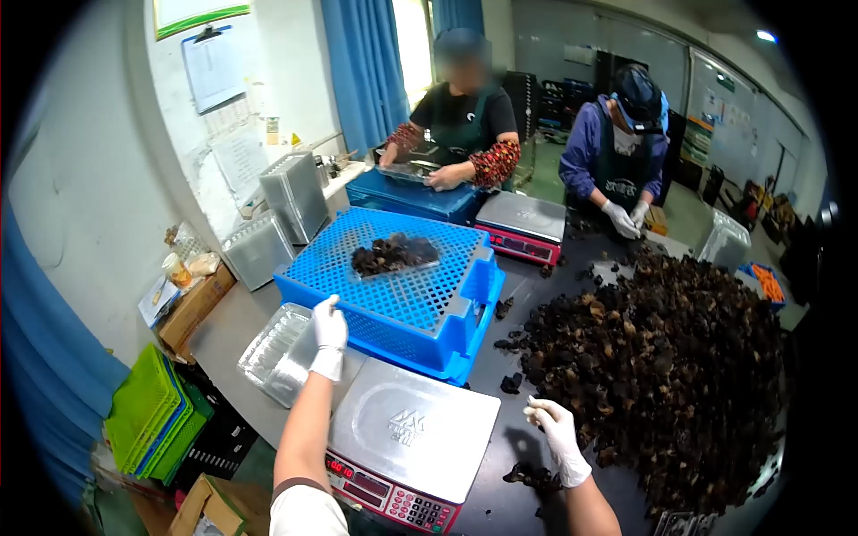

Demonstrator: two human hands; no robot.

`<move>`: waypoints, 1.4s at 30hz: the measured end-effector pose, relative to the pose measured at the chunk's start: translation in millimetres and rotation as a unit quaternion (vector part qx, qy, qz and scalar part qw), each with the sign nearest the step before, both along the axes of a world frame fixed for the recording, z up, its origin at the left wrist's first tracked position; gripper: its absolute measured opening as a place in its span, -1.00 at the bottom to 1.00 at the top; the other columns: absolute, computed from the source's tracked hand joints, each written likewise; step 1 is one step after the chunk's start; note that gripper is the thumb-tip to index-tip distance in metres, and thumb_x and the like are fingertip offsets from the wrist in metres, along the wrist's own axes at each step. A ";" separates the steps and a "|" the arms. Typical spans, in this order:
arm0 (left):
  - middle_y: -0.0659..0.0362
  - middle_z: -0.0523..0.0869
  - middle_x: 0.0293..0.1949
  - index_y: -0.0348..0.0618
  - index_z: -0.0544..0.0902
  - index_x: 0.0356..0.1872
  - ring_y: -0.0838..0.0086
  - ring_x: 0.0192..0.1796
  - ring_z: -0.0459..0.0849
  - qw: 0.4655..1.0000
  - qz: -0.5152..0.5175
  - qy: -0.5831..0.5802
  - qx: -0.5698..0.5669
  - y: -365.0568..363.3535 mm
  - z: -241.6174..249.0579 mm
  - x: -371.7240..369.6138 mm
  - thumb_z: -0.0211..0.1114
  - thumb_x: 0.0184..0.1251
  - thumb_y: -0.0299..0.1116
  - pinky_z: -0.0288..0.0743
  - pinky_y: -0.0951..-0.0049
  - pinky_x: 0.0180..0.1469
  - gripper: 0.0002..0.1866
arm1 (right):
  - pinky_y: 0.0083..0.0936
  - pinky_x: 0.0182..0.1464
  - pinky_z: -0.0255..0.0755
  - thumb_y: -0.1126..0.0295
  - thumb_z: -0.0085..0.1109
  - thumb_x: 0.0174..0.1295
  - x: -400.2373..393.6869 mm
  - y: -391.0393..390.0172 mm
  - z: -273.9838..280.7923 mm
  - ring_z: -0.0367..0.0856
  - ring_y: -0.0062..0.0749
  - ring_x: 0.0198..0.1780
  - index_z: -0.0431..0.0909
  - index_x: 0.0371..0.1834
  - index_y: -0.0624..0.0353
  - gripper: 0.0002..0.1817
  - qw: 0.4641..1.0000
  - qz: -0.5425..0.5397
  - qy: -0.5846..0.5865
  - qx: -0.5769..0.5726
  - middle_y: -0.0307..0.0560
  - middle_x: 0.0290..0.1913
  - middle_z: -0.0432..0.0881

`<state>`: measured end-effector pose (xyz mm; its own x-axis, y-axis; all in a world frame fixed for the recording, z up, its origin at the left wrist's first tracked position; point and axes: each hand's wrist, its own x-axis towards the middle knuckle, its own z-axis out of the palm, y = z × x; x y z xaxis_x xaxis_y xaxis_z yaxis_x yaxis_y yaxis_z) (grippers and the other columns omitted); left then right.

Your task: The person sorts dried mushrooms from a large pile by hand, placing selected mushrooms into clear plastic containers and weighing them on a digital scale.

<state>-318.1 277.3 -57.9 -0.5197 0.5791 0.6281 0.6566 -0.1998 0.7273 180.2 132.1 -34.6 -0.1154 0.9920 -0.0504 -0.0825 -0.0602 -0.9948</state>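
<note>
My left hand (330, 338), in a white glove, is beside the front left corner of a blue crate (384, 326), above a stack of clear plastic trays (281, 348). Its fingers are bunched together, and whether they hold anything is too small to tell. A clear tray of dark fungus (393, 256) rests on the upturned crate. My right hand (556, 438), also gloved, hovers between the scale (416, 429) and the big heap of dark fungus (661, 357). Its fingertips are pinched near each other. A few dark pieces (529, 475) lie just below it on the table.
Across the table, a person (460, 125) holds a clear tray over a blue crate lid. Another person (621, 152) in white gloves stands by the heap. A second scale (521, 223) sits behind the crate. Green crates (147, 411) are stacked at lower left.
</note>
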 end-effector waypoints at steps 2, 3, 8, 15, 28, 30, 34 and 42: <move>-0.05 0.65 -0.17 -0.23 0.66 -0.13 0.06 -0.07 0.63 0.984 0.087 0.158 -0.005 -30.9 22.1 -13.3 0.14 0.22 -0.54 0.49 0.17 0.09 -0.78 | -0.64 -0.10 0.50 0.57 0.11 0.28 21.4 -25.4 -6.1 0.62 -0.61 -0.23 0.64 -0.03 0.36 -0.77 0.999 -0.041 -0.028 -0.010 -0.15 -0.21 0.72; -0.09 0.67 -0.20 -0.18 0.69 -0.17 0.03 -0.08 0.63 0.967 0.103 0.175 -0.157 -48.7 45.1 -26.0 0.12 0.28 -0.37 0.49 0.11 0.03 -0.78 | -0.63 -0.06 0.50 0.59 0.11 0.27 31.5 -38.9 -6.0 0.63 -0.58 -0.20 0.64 -0.03 0.35 -0.76 0.996 -0.066 -0.052 -0.023 -0.16 -0.21 0.72; -0.11 0.73 -0.26 -0.29 0.70 -0.15 0.12 -0.20 0.68 0.927 0.115 0.068 -0.350 -111.3 46.3 -72.9 0.20 0.27 -0.29 0.52 0.20 -0.05 -0.71 | -0.59 0.01 0.49 0.56 0.10 0.28 92.7 -87.3 -23.8 0.66 -0.52 -0.14 0.63 -0.05 0.37 -0.77 0.962 -0.200 -0.184 0.028 -0.12 -0.18 0.73; 0.07 0.72 -0.39 -0.33 0.70 -0.20 0.40 -0.37 0.62 0.943 0.066 0.169 -0.279 -133.0 7.7 -125.1 0.22 0.35 -0.35 0.48 0.36 -0.22 -0.78 | -0.40 0.01 0.51 0.49 0.19 0.20 118.9 -145.1 -59.7 0.67 -0.18 -0.10 0.66 -0.12 0.22 -0.80 0.908 -0.255 -0.331 0.017 0.01 -0.17 0.71; 0.07 0.68 -0.31 -0.33 0.68 -0.18 0.40 -0.27 0.59 0.949 0.223 0.075 -0.211 -115.0 14.1 -130.5 0.13 0.47 -0.23 0.47 0.40 -0.11 -0.68 | 0.08 0.37 0.07 -0.07 0.39 -0.08 52.8 -112.4 -60.5 0.20 0.20 0.33 0.46 0.28 -0.04 -0.21 0.827 -0.119 -0.525 0.165 0.11 0.32 0.32; 0.03 0.62 -0.18 -0.33 0.60 -0.12 0.29 -0.16 0.54 0.953 0.254 0.143 -0.081 -125.2 40.8 -83.8 0.10 0.52 -0.24 0.42 0.37 0.00 -0.70 | 0.18 0.41 -0.05 -0.22 0.39 -0.13 44.7 -107.2 -60.8 0.11 0.34 0.39 0.39 0.37 -0.04 -0.06 0.818 -0.076 -0.553 0.137 0.18 0.38 0.24; 0.04 0.55 -0.28 -0.32 0.55 -0.20 0.19 -0.21 0.52 0.976 0.034 0.216 0.000 -186.1 72.6 34.3 0.14 0.45 -0.46 0.42 0.29 -0.04 -0.88 | 0.19 0.42 -0.04 -0.26 0.40 -0.16 41.4 -101.6 -74.0 0.09 0.35 0.40 0.37 0.38 -0.05 -0.01 0.812 -0.116 -0.563 0.103 0.19 0.41 0.21; 0.09 0.56 -0.30 -0.16 0.61 -0.17 0.17 -0.19 0.55 0.851 -0.248 0.438 -0.151 -290.6 53.3 130.7 0.30 0.18 -0.52 0.43 0.19 -0.10 -0.81 | 0.01 0.29 0.21 -0.08 0.39 -0.04 18.6 -102.0 -66.0 0.22 0.13 0.34 0.42 0.31 -0.04 -0.20 0.816 0.051 -0.526 0.237 0.10 0.32 0.34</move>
